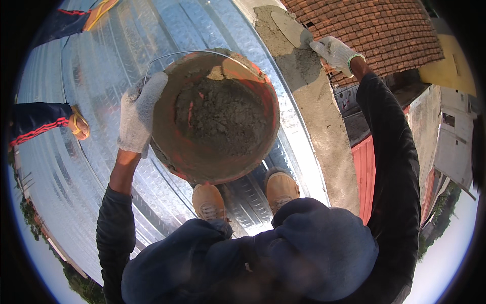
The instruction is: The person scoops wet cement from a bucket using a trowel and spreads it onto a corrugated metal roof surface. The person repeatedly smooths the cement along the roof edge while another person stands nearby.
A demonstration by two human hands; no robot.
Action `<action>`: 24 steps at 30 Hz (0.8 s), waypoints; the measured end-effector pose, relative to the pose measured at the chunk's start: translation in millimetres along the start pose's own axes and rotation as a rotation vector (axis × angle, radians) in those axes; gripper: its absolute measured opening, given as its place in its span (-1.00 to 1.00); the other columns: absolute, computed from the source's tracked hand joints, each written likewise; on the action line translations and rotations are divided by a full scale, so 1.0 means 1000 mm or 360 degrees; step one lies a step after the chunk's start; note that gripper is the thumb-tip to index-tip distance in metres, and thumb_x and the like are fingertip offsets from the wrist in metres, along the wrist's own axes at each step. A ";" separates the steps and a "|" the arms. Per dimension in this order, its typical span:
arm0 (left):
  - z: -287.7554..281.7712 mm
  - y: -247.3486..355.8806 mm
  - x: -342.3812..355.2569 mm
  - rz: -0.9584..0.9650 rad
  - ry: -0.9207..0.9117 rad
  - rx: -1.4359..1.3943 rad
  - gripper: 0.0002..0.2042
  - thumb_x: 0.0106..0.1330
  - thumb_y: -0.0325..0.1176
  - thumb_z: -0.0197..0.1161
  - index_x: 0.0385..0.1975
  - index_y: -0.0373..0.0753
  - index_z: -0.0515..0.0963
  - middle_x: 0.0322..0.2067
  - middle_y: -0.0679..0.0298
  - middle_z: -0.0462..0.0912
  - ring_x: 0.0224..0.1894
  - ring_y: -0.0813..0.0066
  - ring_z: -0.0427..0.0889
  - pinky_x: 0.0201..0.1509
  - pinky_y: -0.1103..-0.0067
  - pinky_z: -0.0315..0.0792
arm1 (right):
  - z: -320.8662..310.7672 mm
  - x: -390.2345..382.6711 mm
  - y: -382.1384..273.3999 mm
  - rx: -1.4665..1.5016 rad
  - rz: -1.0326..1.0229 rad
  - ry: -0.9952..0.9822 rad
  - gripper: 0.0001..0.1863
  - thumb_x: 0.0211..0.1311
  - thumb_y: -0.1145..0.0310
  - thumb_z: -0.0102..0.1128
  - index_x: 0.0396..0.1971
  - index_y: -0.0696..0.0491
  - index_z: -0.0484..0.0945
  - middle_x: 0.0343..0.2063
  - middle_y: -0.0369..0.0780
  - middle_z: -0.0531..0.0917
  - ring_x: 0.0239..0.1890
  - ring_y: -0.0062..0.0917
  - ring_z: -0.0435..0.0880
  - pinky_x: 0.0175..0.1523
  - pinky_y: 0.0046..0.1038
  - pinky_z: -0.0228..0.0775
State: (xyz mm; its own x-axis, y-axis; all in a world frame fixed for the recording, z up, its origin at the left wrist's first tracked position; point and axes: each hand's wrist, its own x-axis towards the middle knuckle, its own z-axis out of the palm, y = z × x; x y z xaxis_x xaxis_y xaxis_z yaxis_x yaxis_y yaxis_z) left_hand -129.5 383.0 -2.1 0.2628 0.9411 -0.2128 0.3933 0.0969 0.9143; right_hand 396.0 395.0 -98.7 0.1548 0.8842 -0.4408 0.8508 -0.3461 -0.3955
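My left hand (140,112), in a pale knit glove, grips the left rim of a round orange-red bucket (167,124). Grey wet mortar (228,121) lies in the bucket and smears its inner wall, and a thin wire handle arcs over the far rim. Up at the far right, my right hand (335,53), also gloved, is closed around a trowel (290,28), its handle hidden in the fist. The mortar-coated blade rests flat on fresh mortar spread along the top of a wall (331,152).
Ribbed metal roofing sheets (106,172) lie under my tan shoes (208,201). At the left stands another person in dark trousers (40,121) and yellow sandals. Beyond the wall, lower down, are a brown tiled roof (374,33), a red roof (363,177) and buildings.
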 end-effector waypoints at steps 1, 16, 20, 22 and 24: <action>0.001 0.000 0.001 0.0016 0.0019 0.0013 -0.68 0.62 -0.28 0.26 0.16 -0.37 0.71 -0.10 0.34 0.78 -0.09 0.67 0.69 -0.01 0.62 0.56 | -0.012 -0.021 -0.011 0.0070 0.0030 -0.0212 -0.29 0.55 -0.26 0.19 0.07 0.21 0.72 -0.31 -0.05 0.78 -0.26 -0.33 0.77 -0.05 -0.28 0.61; 0.006 0.004 0.016 0.0284 -0.0101 0.0104 -0.75 0.56 -0.46 0.25 0.12 -0.40 0.72 -0.10 0.31 0.78 -0.07 0.67 0.66 0.04 0.63 0.55 | 0.003 -0.023 0.024 -0.0772 -0.0381 0.0087 -0.52 0.59 -0.09 0.13 -0.02 0.05 0.73 -0.27 -0.02 0.81 -0.10 -0.03 0.81 0.02 -0.04 0.65; 0.014 0.004 0.021 0.0197 -0.0146 0.0173 -0.64 0.61 -0.25 0.25 0.19 -0.40 0.66 -0.03 0.29 0.77 -0.04 0.57 0.72 0.09 0.60 0.57 | -0.006 0.063 0.018 -0.0802 -0.0516 0.0315 -0.44 0.61 -0.18 0.13 0.09 0.05 0.73 -0.27 -0.02 0.79 -0.16 -0.11 0.83 -0.03 -0.13 0.65; 0.004 0.003 0.014 0.0227 -0.0132 0.0386 -0.65 0.63 -0.24 0.23 0.20 -0.39 0.65 -0.03 0.29 0.76 -0.03 0.58 0.72 0.10 0.60 0.57 | -0.033 0.043 -0.053 -0.0500 -0.0356 0.0128 -0.52 0.51 -0.04 0.15 -0.26 0.09 0.80 -0.41 -0.15 0.83 -0.34 -0.27 0.82 -0.17 -0.17 0.61; 0.002 0.001 0.014 -0.0035 0.0006 0.0287 -0.73 0.59 -0.35 0.27 0.11 -0.39 0.70 -0.10 0.33 0.77 -0.10 0.64 0.69 0.02 0.63 0.55 | -0.033 0.046 -0.054 -0.0246 -0.0296 -0.0149 -0.49 0.52 -0.10 0.16 -0.23 0.10 0.77 -0.34 -0.13 0.82 -0.26 -0.27 0.80 -0.12 -0.17 0.60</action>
State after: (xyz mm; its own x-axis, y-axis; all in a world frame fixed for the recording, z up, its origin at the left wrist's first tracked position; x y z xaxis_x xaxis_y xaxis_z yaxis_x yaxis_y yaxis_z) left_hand -123.4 395.9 -4.7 0.2493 0.9407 -0.2301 0.5504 0.0579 0.8329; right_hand 373.6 464.9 -70.5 -0.0525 0.8928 -0.4473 0.9281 -0.1217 -0.3518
